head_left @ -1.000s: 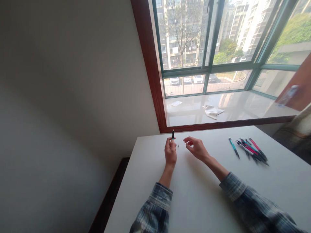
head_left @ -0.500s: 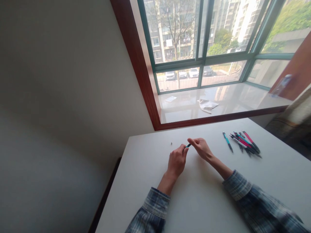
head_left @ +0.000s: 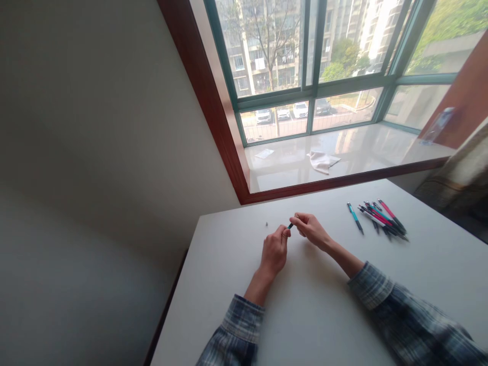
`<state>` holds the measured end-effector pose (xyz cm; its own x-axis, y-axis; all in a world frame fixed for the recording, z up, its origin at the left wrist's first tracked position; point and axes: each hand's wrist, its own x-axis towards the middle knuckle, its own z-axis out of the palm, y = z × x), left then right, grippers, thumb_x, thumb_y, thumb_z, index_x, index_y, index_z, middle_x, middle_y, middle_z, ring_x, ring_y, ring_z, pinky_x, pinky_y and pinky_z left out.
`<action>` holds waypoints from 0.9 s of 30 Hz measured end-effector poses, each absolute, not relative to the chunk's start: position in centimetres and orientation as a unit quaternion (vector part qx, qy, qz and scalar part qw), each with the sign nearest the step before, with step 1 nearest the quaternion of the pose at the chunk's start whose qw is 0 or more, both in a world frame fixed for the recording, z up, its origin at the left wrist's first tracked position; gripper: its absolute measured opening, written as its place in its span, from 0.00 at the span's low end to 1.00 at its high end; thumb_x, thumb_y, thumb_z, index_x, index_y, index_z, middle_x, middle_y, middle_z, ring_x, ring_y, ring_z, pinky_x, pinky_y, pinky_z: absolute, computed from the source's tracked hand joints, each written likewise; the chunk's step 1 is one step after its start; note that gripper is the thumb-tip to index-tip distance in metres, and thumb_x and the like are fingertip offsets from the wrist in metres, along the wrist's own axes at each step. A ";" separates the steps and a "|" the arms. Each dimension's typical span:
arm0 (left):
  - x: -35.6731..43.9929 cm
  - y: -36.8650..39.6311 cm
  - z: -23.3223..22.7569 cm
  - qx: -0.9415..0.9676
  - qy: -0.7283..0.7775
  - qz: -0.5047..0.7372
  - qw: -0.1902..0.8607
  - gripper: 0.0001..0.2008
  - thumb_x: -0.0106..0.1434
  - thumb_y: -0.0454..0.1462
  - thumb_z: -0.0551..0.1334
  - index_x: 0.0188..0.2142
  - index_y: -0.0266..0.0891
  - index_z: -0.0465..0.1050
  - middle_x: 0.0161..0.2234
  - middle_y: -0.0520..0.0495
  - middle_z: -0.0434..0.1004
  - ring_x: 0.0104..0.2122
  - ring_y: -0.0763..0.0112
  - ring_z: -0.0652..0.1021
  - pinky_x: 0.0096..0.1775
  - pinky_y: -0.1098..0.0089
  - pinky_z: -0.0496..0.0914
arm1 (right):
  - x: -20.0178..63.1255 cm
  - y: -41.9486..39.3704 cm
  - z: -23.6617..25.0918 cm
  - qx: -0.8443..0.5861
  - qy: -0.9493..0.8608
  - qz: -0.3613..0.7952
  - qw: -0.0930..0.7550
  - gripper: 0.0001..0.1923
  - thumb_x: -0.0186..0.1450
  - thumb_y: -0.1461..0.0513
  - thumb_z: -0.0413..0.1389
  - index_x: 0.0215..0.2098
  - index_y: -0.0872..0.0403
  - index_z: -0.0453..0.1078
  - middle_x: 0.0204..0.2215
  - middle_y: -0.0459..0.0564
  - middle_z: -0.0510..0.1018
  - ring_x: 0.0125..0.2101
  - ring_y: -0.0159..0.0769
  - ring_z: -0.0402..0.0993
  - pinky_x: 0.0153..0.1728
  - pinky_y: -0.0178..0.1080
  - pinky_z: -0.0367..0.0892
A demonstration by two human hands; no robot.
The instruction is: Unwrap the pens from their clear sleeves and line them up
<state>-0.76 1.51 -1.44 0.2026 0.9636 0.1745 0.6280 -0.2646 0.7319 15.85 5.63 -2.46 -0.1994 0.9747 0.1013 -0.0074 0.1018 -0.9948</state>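
A pen [head_left: 290, 225] with a dark grip and a bit of teal showing is held between my two hands above the white table [head_left: 229, 264]. My left hand [head_left: 275, 249] is closed around its barrel, which the fingers mostly hide. At the dark end, the thumb and fingers of my right hand [head_left: 308, 228] pinch the pen. A tiny grey piece [head_left: 267, 224] lies on the table just beyond my left hand; its kind is too small to make out.
Right of my hands lie a single teal pen [head_left: 355, 218] and a pile of pens [head_left: 384, 221] in pink, teal, white and black. Behind the table, a white cloth [head_left: 323, 161] and a paper [head_left: 264, 153] rest on the windowsill [head_left: 290, 175]. A wall stands at left.
My right thumb and fingers have shifted on the pen's dark end and now pinch it more closely. My left hand keeps its hold. The whole view has shifted slightly.
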 end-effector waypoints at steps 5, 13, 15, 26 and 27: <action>-0.8 1.4 -1.4 0.704 0.556 0.339 0.283 0.19 0.75 0.47 0.47 0.34 0.43 0.68 0.24 0.55 0.68 0.23 0.70 0.67 0.31 0.70 0.56 | 15.9 5.1 -1.7 -0.389 -0.522 0.593 0.474 0.14 0.63 0.51 0.61 0.31 0.53 0.68 0.21 0.40 0.64 0.22 0.29 0.57 0.24 0.34 0.53; -0.9 1.5 -1.2 0.693 0.550 0.353 0.303 0.20 0.74 0.49 0.46 0.33 0.43 0.68 0.25 0.54 0.69 0.24 0.69 0.68 0.32 0.70 0.59 | 15.7 5.3 -2.2 -0.391 -0.528 0.554 0.511 0.18 0.60 0.48 0.66 0.37 0.54 0.77 0.35 0.48 0.79 0.33 0.35 0.71 0.36 0.38 0.66; -0.9 1.5 -1.2 0.684 0.546 0.367 0.315 0.21 0.74 0.49 0.46 0.33 0.42 0.68 0.25 0.53 0.69 0.25 0.69 0.69 0.33 0.70 0.61 | 15.7 5.4 -2.4 -0.368 -0.524 0.569 0.515 0.19 0.61 0.49 0.65 0.44 0.53 0.78 0.40 0.50 0.80 0.36 0.36 0.73 0.39 0.40 0.68; -0.9 1.7 -1.5 0.668 0.524 0.398 0.348 0.21 0.74 0.50 0.47 0.32 0.42 0.67 0.26 0.53 0.69 0.27 0.69 0.70 0.35 0.70 0.65 | 15.8 5.1 -1.9 -0.333 -0.484 0.599 0.544 0.28 0.59 0.53 0.69 0.55 0.49 0.70 0.44 0.55 0.83 0.47 0.45 0.78 0.50 0.48 0.72; -0.8 1.7 -1.5 0.667 0.523 0.399 0.349 0.21 0.74 0.50 0.48 0.32 0.41 0.67 0.26 0.53 0.69 0.27 0.69 0.70 0.35 0.70 0.65 | 15.7 5.1 -2.0 -0.337 -0.489 0.591 0.546 0.27 0.59 0.53 0.69 0.54 0.50 0.71 0.43 0.54 0.83 0.46 0.44 0.78 0.50 0.48 0.72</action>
